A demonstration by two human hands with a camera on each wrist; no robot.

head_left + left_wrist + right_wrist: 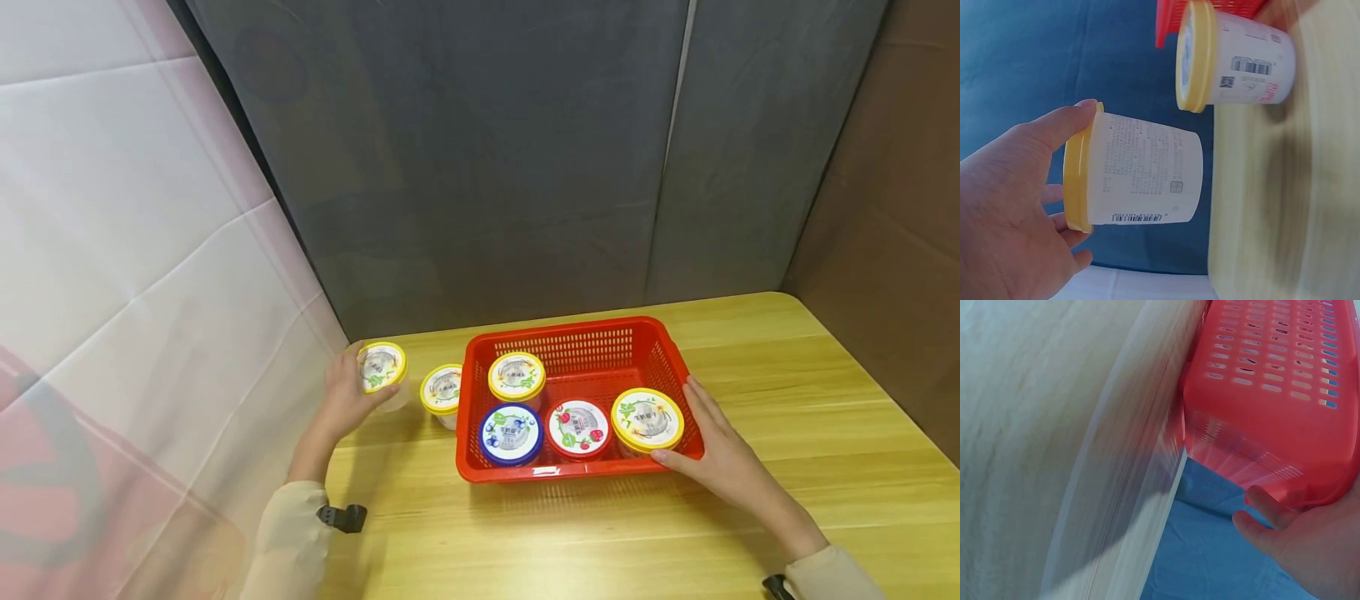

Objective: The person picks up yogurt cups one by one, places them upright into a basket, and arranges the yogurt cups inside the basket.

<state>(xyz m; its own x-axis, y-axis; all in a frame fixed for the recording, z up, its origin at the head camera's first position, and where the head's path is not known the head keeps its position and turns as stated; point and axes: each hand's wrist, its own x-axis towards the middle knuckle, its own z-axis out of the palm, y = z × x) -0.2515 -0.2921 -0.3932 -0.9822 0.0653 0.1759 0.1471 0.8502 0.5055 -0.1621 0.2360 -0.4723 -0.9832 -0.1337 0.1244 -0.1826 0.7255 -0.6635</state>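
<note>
My left hand holds a plastic tub by its yellow lid, with thumb and fingers on opposite sides. In the left wrist view, the base of this tub appears apart from the table. A second yellow-lidded tub stands between it and the red basket. At the basket's right front corner, my right hand grips the rim, thumb at the front and fingers along the outer side. Inside are two yellow-lidded tubs, one at left and one at right, plus a blue-lidded tub and a red-lidded tub.
The basket stands on a wood-grain table. A dark grey panel rises behind the table. A pale fabric wall borders the left side, close to my left hand, and a brown wall the right.
</note>
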